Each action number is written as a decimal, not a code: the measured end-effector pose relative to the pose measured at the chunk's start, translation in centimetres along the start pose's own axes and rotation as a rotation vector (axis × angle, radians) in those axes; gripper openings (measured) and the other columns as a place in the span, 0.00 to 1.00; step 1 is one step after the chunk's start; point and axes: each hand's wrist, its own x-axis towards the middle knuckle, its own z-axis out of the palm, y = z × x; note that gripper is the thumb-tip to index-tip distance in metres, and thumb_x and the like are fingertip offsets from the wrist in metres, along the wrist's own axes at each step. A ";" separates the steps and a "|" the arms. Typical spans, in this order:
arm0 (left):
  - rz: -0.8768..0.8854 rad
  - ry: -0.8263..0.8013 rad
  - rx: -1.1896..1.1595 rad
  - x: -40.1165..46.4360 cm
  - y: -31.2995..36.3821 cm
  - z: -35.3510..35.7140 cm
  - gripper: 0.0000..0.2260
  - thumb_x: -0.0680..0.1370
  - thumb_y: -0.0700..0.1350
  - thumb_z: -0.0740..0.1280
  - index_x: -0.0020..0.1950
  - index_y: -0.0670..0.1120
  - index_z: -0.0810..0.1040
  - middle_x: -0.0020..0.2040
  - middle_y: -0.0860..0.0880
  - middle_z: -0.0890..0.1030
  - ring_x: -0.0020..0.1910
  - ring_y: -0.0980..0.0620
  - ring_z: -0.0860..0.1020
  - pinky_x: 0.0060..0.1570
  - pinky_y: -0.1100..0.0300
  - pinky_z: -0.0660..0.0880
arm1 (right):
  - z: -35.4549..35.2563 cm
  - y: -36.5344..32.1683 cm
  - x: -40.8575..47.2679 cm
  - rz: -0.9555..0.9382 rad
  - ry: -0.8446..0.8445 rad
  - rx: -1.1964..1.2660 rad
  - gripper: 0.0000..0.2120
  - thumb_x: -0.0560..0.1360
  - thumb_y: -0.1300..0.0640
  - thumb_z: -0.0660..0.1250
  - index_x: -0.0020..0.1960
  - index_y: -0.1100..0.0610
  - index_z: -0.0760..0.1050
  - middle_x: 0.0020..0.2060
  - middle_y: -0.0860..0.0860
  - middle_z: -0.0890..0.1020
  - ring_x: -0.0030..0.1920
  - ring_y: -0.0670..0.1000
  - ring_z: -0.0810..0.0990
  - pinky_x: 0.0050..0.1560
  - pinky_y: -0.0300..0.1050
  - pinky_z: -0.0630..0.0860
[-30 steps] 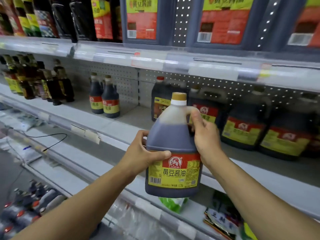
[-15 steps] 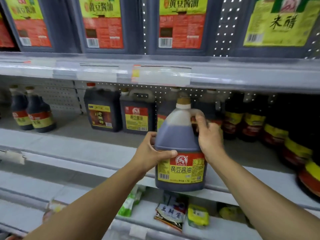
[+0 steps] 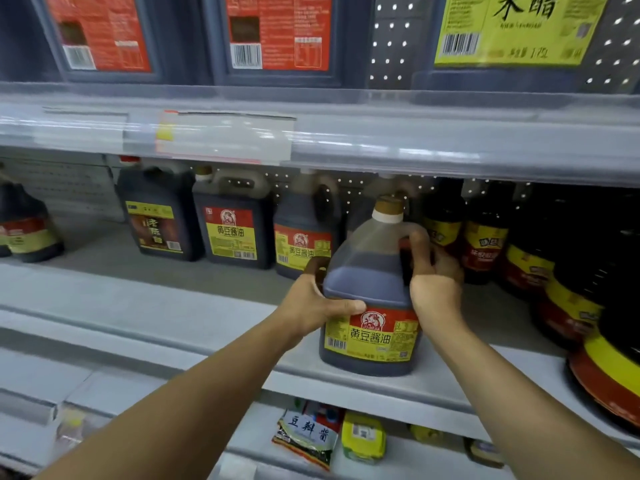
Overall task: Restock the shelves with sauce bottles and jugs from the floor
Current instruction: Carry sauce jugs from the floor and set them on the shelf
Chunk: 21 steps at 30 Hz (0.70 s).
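Middle shelf (image 3: 145,306), grey, front lip running across the view; stock recorded left to right.

Far left: dark round bottle (image 3: 29,233), red and yellow label, blurred.

Next: dark square jug with brown label (image 3: 157,216), red cap, upright at the back of the shelf. Just beside it: square jug with red and yellow label (image 3: 232,225), upright. Beside that: a third jug of like label (image 3: 304,233), partly hidden behind the held one.

Left hand (image 3: 317,303): forearm reached up from lower left, palm against the left flank of the held jug, thumb laid across its front just above the label, fingers curled round the far side. Clamped on the jug.

Held item: soy sauce jug (image 3: 372,292), tan cap, white collar, dark fill, red and yellow label facing the camera. Upright, base at the front edge of the middle shelf; whether it bore fully on the shelf could not be told.

Right hand (image 3: 434,285): forearm reached up from lower right, fingers hooked through the jug's handle, thumb on the near side. Clamped on the handle.

Right: row of dark bottles (image 3: 485,237), yellow and red labels, crowding to the frame edge.

Lower shelf, beneath the jug: dark sachet with white label (image 3: 306,438), yellow packet (image 3: 363,436) beside it.
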 end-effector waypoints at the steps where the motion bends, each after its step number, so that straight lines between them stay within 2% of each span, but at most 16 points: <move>1: 0.003 -0.002 0.009 0.2 0.0 0.0 0.25 0.64 0.39 0.78 0.51 0.56 0.70 0.52 0.49 0.82 0.51 0.49 0.81 0.50 0.54 0.80 | 0.1 0.2 0.1 -0.006 0.003 0.004 0.14 0.77 0.43 0.57 0.42 0.51 0.72 0.34 0.44 0.74 0.36 0.40 0.71 0.37 0.42 0.66; 3: 0.005 -0.002 0.011 0.3 -0.2 -0.1 0.26 0.63 0.40 0.79 0.53 0.56 0.70 0.53 0.48 0.82 0.52 0.49 0.81 0.51 0.54 0.79 | 0.3 0.5 0.1 -0.027 0.014 0.019 0.14 0.77 0.43 0.58 0.40 0.51 0.72 0.34 0.45 0.76 0.37 0.43 0.74 0.36 0.40 0.67; 6: 0.000 0.010 0.006 0.3 -0.5 -0.1 0.36 0.59 0.45 0.80 0.63 0.51 0.68 0.55 0.48 0.81 0.53 0.51 0.81 0.47 0.58 0.80 | 0.6 0.8 0.1 -0.050 0.023 0.036 0.12 0.76 0.43 0.59 0.40 0.48 0.73 0.35 0.44 0.76 0.38 0.43 0.75 0.36 0.36 0.68; 8: -0.005 0.021 0.010 0.1 -0.8 -0.1 0.35 0.62 0.43 0.79 0.65 0.51 0.67 0.56 0.49 0.81 0.53 0.52 0.80 0.45 0.61 0.80 | 0.5 0.7 0.1 -0.019 -0.015 0.065 0.10 0.77 0.43 0.58 0.42 0.47 0.73 0.37 0.42 0.76 0.40 0.43 0.75 0.37 0.35 0.68; 10: -0.021 0.014 0.029 -0.1 -1.3 -0.1 0.33 0.64 0.42 0.78 0.65 0.52 0.66 0.55 0.52 0.80 0.53 0.53 0.80 0.44 0.62 0.80 | 0.2 0.9 -0.1 0.077 -0.063 0.140 0.11 0.78 0.43 0.57 0.51 0.47 0.74 0.45 0.43 0.78 0.46 0.46 0.76 0.45 0.40 0.71; 12: -0.068 -0.009 0.108 -0.4 -2.3 -0.2 0.32 0.65 0.43 0.78 0.63 0.52 0.66 0.54 0.54 0.79 0.53 0.55 0.78 0.45 0.63 0.78 | -0.9 1.8 -0.5 0.198 -0.125 0.215 0.17 0.79 0.44 0.55 0.66 0.46 0.68 0.56 0.45 0.74 0.55 0.48 0.73 0.57 0.45 0.70; 14: -0.110 -0.027 0.204 -0.6 -3.6 -0.2 0.33 0.64 0.42 0.79 0.62 0.52 0.65 0.55 0.53 0.78 0.55 0.53 0.77 0.51 0.59 0.77 | -2.6 3.3 -1.4 0.226 -0.279 0.224 0.20 0.80 0.46 0.54 0.71 0.44 0.58 0.58 0.42 0.71 0.53 0.42 0.72 0.57 0.40 0.69; 16: -0.116 -0.037 0.300 -0.5 -4.6 -0.2 0.36 0.62 0.43 0.80 0.64 0.51 0.66 0.55 0.52 0.79 0.55 0.52 0.78 0.58 0.55 0.76 | -3.8 4.7 -2.8 0.247 -0.504 0.091 0.24 0.77 0.51 0.63 0.68 0.42 0.54 0.56 0.38 0.72 0.49 0.35 0.73 0.47 0.30 0.72; 18: -0.109 -0.042 0.330 -0.1 -5.3 -0.3 0.37 0.60 0.42 0.81 0.64 0.51 0.67 0.54 0.52 0.81 0.54 0.53 0.79 0.60 0.52 0.75 | -3.8 6.2 -3.8 0.204 -0.651 -0.158 0.33 0.71 0.56 0.73 0.64 0.43 0.54 0.54 0.40 0.74 0.50 0.36 0.74 0.47 0.31 0.72; 19: -0.109 -0.048 0.327 0.3 -5.4 -0.3 0.36 0.60 0.41 0.81 0.62 0.51 0.68 0.53 0.52 0.81 0.54 0.53 0.79 0.59 0.52 0.75 | -3.5 6.9 -3.9 0.184 -0.631 -0.261 0.34 0.69 0.58 0.75 0.62 0.44 0.55 0.55 0.42 0.75 0.51 0.38 0.75 0.51 0.34 0.72; 21: -0.123 -0.060 0.318 1.0 -5.6 -0.4 0.35 0.59 0.40 0.81 0.61 0.51 0.69 0.52 0.52 0.81 0.53 0.53 0.79 0.58 0.53 0.76 | -2.9 7.4 -3.6 0.180 -0.553 -0.298 0.33 0.68 0.59 0.75 0.61 0.46 0.56 0.53 0.44 0.75 0.52 0.41 0.75 0.53 0.37 0.71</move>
